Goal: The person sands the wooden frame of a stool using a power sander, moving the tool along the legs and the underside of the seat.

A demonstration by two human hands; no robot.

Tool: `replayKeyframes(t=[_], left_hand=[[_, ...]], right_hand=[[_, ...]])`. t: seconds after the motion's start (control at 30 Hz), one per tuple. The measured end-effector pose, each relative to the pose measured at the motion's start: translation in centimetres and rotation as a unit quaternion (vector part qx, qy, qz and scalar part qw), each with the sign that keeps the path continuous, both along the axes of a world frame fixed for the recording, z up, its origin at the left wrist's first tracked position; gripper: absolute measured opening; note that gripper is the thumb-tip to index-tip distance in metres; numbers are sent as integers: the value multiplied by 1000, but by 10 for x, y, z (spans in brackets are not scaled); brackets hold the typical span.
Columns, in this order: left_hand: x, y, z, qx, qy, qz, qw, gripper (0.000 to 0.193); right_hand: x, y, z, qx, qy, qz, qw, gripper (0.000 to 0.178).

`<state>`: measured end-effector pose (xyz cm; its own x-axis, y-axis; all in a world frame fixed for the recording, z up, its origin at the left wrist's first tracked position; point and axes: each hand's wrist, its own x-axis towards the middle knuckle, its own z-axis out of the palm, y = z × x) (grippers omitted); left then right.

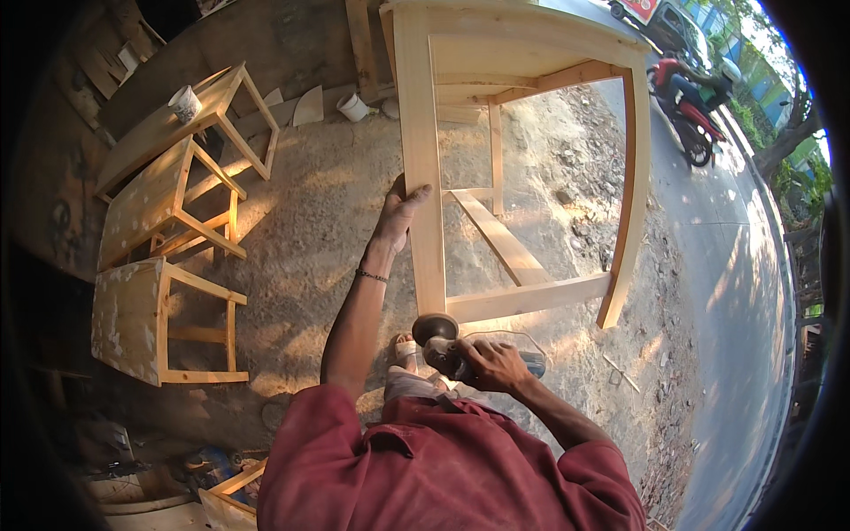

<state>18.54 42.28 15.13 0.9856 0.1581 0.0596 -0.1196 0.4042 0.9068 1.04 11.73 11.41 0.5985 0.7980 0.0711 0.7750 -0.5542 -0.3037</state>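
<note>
A bare wooden table frame [420, 124] stands in front of me with its near leg toward my body. My left hand [400, 215] grips that leg about halfway along, thumb laid over its face and fingers wrapped behind the edge. In my right hand [498, 365] is an angle grinder [443, 356], held low near my waist. Its round disc [435, 328] is at the lower end of the leg; whether it touches the wood, I cannot tell. A thin cord curves around beside the grinder.
Several wooden tables [142, 199] lie tipped at the left, with a white bucket [185, 104] on one. Another white bucket [352, 107] rests by the wall. Rough dirt ground borders a paved road [717, 292] at the right, where a person rides a red motorcycle [694, 124].
</note>
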Motion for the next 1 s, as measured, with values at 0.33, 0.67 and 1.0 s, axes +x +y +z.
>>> replayKeyframes(t=[0.33, 0.67, 1.0], left_hand=[[13, 15, -6, 26, 48, -23, 998, 49], [8, -25, 15, 238, 51, 208, 947, 69], [-4, -8, 25, 109, 93, 185, 972, 82]], right_hand=[[-35, -42, 40, 312, 332, -263, 851, 100], [35, -35, 5, 546, 629, -255, 491, 88], [65, -3, 9, 508, 679, -205, 489, 61]])
